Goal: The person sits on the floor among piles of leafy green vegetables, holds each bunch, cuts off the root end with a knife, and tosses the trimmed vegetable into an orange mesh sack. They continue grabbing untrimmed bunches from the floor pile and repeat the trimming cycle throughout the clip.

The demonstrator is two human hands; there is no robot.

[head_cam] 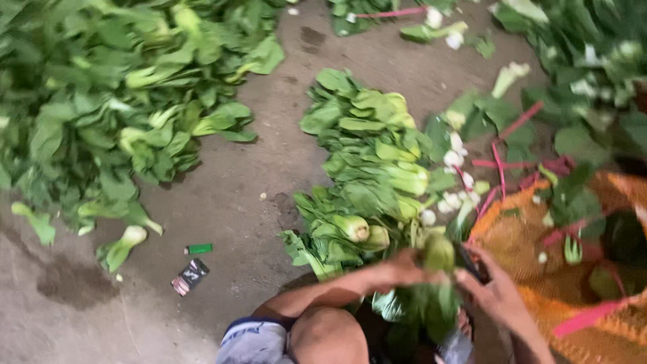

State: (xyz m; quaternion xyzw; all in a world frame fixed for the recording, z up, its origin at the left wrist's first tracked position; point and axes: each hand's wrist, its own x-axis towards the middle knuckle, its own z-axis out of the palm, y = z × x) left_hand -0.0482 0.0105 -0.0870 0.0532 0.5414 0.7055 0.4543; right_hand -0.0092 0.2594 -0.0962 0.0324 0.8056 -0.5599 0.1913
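My left hand [404,267] grips a head of green leafy bok choy [431,290] by its pale stem end, leaves hanging down between my knees. My right hand [490,286] holds a dark knife handle [472,263] against the stem base. Straight ahead lies a row of bok choy heads [371,168] on the concrete floor. The blade itself is blurred and hard to make out.
A big heap of loose bok choy [101,101] covers the upper left. An orange net sack [573,269] with pink straps lies at right, cut stem bits [455,162] beside it. A green lighter [199,249] and a small dark packet [190,276] lie on the floor.
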